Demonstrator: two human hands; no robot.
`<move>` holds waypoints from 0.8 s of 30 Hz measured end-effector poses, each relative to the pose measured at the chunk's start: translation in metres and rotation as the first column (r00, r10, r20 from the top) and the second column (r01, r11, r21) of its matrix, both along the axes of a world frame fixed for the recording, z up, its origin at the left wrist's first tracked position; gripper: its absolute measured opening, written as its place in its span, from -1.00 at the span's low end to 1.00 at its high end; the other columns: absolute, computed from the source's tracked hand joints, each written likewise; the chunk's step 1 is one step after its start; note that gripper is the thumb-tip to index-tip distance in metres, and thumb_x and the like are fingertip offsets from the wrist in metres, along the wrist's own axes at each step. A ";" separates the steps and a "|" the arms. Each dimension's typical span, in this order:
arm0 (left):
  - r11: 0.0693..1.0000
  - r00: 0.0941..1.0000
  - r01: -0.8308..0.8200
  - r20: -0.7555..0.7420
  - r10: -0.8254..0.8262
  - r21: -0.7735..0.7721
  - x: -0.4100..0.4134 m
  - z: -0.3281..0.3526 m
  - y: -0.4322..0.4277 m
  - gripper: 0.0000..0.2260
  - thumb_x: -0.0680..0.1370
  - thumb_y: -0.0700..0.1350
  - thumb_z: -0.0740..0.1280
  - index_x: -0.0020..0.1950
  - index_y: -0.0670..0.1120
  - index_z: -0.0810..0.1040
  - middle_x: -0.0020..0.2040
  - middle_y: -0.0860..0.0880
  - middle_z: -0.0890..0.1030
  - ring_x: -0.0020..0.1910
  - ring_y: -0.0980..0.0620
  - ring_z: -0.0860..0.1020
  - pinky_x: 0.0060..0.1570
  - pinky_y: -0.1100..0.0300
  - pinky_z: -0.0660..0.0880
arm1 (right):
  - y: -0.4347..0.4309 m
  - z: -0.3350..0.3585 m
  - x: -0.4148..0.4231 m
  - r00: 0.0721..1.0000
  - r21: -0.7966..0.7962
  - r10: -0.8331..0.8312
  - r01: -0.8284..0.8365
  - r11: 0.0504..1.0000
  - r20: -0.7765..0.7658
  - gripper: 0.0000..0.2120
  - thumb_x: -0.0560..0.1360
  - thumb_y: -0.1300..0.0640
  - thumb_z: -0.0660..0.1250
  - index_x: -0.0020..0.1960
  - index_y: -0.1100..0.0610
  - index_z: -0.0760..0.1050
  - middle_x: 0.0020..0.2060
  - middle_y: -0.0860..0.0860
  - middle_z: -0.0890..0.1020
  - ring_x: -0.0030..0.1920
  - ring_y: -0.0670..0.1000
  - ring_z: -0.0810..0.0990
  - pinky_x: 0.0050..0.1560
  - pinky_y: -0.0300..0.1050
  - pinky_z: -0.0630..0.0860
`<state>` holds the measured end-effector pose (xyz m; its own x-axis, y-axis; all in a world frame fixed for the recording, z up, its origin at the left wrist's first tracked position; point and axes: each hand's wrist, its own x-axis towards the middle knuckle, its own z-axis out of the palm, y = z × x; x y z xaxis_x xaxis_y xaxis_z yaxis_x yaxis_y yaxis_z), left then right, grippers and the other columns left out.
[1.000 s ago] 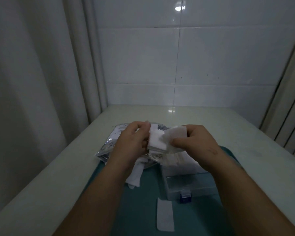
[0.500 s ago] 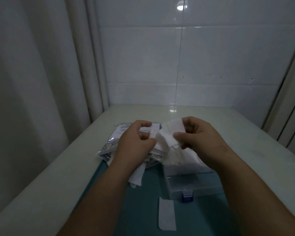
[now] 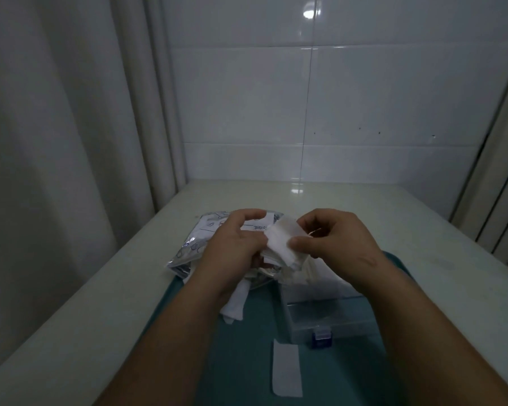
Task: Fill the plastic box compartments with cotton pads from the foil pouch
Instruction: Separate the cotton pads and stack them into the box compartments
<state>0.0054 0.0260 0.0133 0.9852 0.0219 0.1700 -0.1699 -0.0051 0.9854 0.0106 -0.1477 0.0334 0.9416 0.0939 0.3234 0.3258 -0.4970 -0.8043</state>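
Observation:
My left hand [image 3: 232, 250] grips a small stack of white cotton pads [image 3: 282, 244] above the teal mat, and my right hand [image 3: 335, 241] pinches the top pad between thumb and fingers. The silver foil pouch [image 3: 194, 244] lies behind and under my left hand. The clear plastic box [image 3: 320, 315] with a blue latch stands below my right hand; white pads fill its far part, and its near compartment looks bare. More white pads [image 3: 235, 303] hang below my left wrist.
A teal mat [image 3: 247, 361] covers the near part of the pale table [image 3: 320, 197]. One flat white strip [image 3: 286, 367] lies on the mat in front of the box. A curtain hangs at the left, and a tiled wall stands behind.
Both hands stayed above the box while my right thumb and fingers worked on the top pad of the stack. The view shifted slightly.

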 end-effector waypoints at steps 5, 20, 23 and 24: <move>0.995 0.996 0.084 -0.009 -0.084 -0.048 -0.001 0.002 0.002 -0.60 0.47 -0.39 0.33 0.21 -0.01 0.53 -0.15 -0.14 0.68 -0.23 -0.08 0.67 -0.24 0.07 0.59 | -0.001 -0.001 0.001 1.000 0.034 0.006 -0.006 0.999 -0.009 -0.84 0.39 0.19 0.49 -0.11 -0.01 0.57 -0.18 -0.06 0.63 -0.22 -0.05 0.63 -0.26 -0.24 0.61; 0.986 0.999 -0.014 0.051 0.006 0.164 0.001 -0.003 0.003 -0.55 0.42 -0.38 0.27 0.18 0.05 0.52 -0.51 0.08 0.48 -0.47 0.12 0.41 -0.35 0.19 0.39 | -0.003 -0.001 0.001 0.998 0.189 0.063 -0.062 0.980 0.003 -0.93 0.48 0.21 0.38 -0.13 0.06 0.59 -0.20 -0.06 0.66 -0.20 -0.13 0.61 -0.21 -0.26 0.48; 0.981 0.998 -0.047 0.044 0.039 0.187 0.003 -0.003 0.003 -0.57 0.39 -0.33 0.27 0.13 0.11 0.55 -0.48 0.03 0.46 -0.42 0.05 0.41 -0.28 0.05 0.43 | -0.004 0.001 0.001 0.999 0.233 0.037 -0.039 0.972 0.011 -0.92 0.48 0.23 0.36 -0.14 0.08 0.59 -0.22 -0.03 0.67 -0.22 -0.12 0.61 -0.22 -0.25 0.48; 0.980 0.998 -0.058 0.044 0.050 0.191 0.003 -0.004 0.003 -0.58 0.39 -0.32 0.28 0.11 0.12 0.55 -0.48 0.02 0.46 -0.42 0.04 0.42 -0.27 0.04 0.44 | -0.005 0.002 0.000 0.999 0.233 0.039 -0.039 0.972 0.005 -0.93 0.48 0.23 0.37 -0.15 0.09 0.59 -0.22 -0.01 0.67 -0.23 -0.10 0.61 -0.23 -0.22 0.50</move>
